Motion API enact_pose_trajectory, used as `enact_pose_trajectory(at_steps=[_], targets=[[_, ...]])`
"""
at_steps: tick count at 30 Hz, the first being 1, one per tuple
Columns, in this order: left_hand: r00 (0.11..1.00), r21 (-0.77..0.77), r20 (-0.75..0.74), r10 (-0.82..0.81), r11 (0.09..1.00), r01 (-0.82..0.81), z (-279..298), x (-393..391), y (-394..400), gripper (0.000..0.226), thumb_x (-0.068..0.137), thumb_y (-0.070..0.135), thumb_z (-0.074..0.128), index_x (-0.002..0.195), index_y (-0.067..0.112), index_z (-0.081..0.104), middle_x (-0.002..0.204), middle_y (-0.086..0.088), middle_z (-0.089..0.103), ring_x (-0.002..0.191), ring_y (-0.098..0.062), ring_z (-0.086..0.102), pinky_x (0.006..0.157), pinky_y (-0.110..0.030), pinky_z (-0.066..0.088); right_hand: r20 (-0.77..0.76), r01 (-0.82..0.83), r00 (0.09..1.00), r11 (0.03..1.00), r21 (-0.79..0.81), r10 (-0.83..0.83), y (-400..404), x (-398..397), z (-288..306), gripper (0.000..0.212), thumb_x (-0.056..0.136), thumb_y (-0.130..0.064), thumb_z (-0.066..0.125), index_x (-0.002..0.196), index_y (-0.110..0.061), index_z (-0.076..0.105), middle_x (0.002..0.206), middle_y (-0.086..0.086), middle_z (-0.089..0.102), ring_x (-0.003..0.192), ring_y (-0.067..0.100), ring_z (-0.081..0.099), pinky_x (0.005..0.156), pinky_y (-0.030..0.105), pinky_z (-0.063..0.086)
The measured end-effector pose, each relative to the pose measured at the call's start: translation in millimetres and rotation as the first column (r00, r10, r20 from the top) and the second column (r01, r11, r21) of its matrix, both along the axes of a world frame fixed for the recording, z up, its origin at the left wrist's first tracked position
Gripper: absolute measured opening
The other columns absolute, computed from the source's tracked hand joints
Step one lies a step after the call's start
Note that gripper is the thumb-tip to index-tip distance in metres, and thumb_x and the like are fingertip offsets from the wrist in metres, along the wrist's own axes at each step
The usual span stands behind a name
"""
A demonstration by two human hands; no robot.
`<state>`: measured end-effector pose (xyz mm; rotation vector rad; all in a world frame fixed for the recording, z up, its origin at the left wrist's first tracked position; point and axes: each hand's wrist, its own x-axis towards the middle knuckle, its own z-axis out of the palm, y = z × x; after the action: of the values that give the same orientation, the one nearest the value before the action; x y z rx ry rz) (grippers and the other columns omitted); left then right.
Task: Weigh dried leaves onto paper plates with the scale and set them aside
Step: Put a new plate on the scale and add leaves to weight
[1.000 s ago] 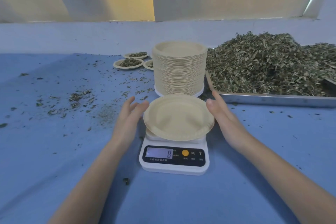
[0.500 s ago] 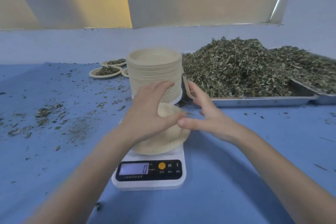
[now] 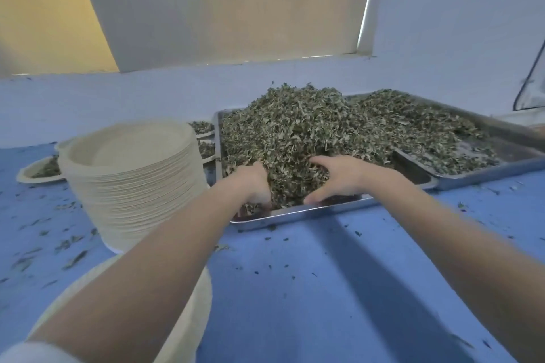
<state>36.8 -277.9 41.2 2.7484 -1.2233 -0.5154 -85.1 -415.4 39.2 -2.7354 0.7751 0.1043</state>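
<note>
Your left hand (image 3: 256, 186) is digging into near edge of dried leaves (image 3: 295, 132), fingers curling round a clump. Your right hand (image 3: 342, 178) is clawing into same heap, fingers bent into leaves, thumb lying low by tray rim. Leaves are sitting heaped in metal tray (image 3: 309, 211) on blue bench (image 3: 324, 289). Second tray (image 3: 507, 156) is lying just right of it. Stack of paper plates (image 3: 132, 180) is standing left of tray. One empty plate (image 3: 200, 298) is showing under your left forearm. Filled plates (image 3: 38, 169) are sitting behind stack.
</note>
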Motion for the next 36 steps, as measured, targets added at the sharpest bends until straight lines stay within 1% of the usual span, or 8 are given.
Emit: enact_pose_trajectory(at_steps=[3,6,10,16,19,25,30,36], targets=[[0.996,0.06,-0.078,0.049,0.997,-0.045,-11.3,10.6,-12.6,0.086,0.08,0.021,0.074,0.14,0.002,0.017,0.118,-0.019,0.053,0.098,-0.031,0.059,0.078,-0.038,0.054,-0.266,0.063,0.959,0.989,-0.133,-0.097,-6.7,21.0,-11.9,0.104,0.067,-0.072,0.065,0.146,-0.015,0.028,0.146,0.016,0.032,0.125,0.034,0.043,0.094,0.038,0.042],[0.983,-0.027,-0.177,0.042,0.999,-0.047,-17.6,16.3,-19.0,0.096,0.077,0.014,0.074,0.147,0.006,0.009,0.126,-0.018,0.052,0.101,-0.029,0.056,0.081,-0.036,0.052,-0.166,0.004,0.986,0.999,-0.039,-0.011,-0.3,38.1,-19.3,0.08,0.07,-0.058,0.07,0.135,-0.017,0.045,0.135,0.015,0.039,0.107,0.03,0.052,0.082,0.03,0.046],[0.974,-0.13,-0.226,-0.019,0.991,-0.011,-17.6,22.3,-17.5,0.085,0.076,0.004,0.068,0.147,0.012,0.022,0.106,-0.012,0.059,0.077,-0.02,0.058,0.063,-0.028,0.051,0.017,-0.188,0.982,0.979,0.075,0.187,-0.3,40.8,-17.0,0.091,0.07,-0.042,0.077,0.146,-0.028,0.03,0.143,0.005,0.039,0.126,0.023,0.043,0.102,0.032,0.039],[0.933,0.02,-0.359,0.03,0.999,-0.025,-7.0,32.2,-11.2,0.106,0.073,0.002,0.069,0.151,0.029,0.004,0.13,-0.015,0.047,0.094,-0.025,0.064,0.069,-0.03,0.058,-0.297,-0.058,0.954,0.998,-0.016,0.05,-19.6,37.0,-8.4,0.106,0.065,-0.048,0.077,0.15,-0.028,0.018,0.143,0.007,0.037,0.108,0.028,0.057,0.082,0.038,0.056],[0.935,0.063,-0.354,0.011,0.998,0.012,-13.4,25.1,-17.5,0.12,0.073,0.007,0.076,0.149,0.031,-0.013,0.154,-0.019,0.012,0.09,-0.025,0.065,0.068,-0.029,0.058,-0.176,-0.087,0.978,0.984,0.155,0.114,-5.8,50.7,-20.2,0.098,0.068,-0.034,0.077,0.149,-0.023,0.021,0.124,0.006,0.048,0.088,0.022,0.064,0.059,0.029,0.056],[0.918,-0.264,-0.396,0.025,0.954,-0.141,-30.2,22.3,-28.9,0.086,0.069,-0.01,0.068,0.14,0.014,0.026,0.112,-0.021,0.053,0.078,-0.032,0.066,0.064,-0.044,0.059,0.097,-0.184,0.981,0.971,0.155,0.17,7.4,68.7,-27.7,0.045,0.068,-0.016,0.079,0.103,-0.02,0.051,0.08,-0.006,0.057,0.066,0.012,0.059,0.047,0.016,0.046],[0.905,-0.456,-0.416,0.087,0.841,-0.29,-27.7,23.3,-23.6,0.07,0.075,-0.014,0.057,0.134,0.019,0.038,0.102,-0.017,0.053,0.061,-0.025,0.058,0.063,-0.041,0.059,0.388,-0.148,0.917,0.826,0.543,-0.09,9.5,64.5,-25.3,0.053,0.076,0.007,0.07,0.122,-0.013,0.053,0.102,0.009,0.056,0.071,0.019,0.063,0.053,0.029,0.058],[0.878,-0.526,-0.477,0.053,0.783,-0.333,1.7,14.8,-14.5,0.075,0.079,-0.015,0.054,0.141,0.021,0.031,0.105,-0.014,0.046,0.061,-0.02,0.057,0.059,-0.035,0.059,0.415,-0.186,0.907,0.816,0.547,-0.072,15.3,64.7,7.2,0.069,0.079,0.009,0.065,0.14,-0.007,0.039,0.112,0.01,0.054,0.074,0.018,0.064,0.058,0.027,0.059]])
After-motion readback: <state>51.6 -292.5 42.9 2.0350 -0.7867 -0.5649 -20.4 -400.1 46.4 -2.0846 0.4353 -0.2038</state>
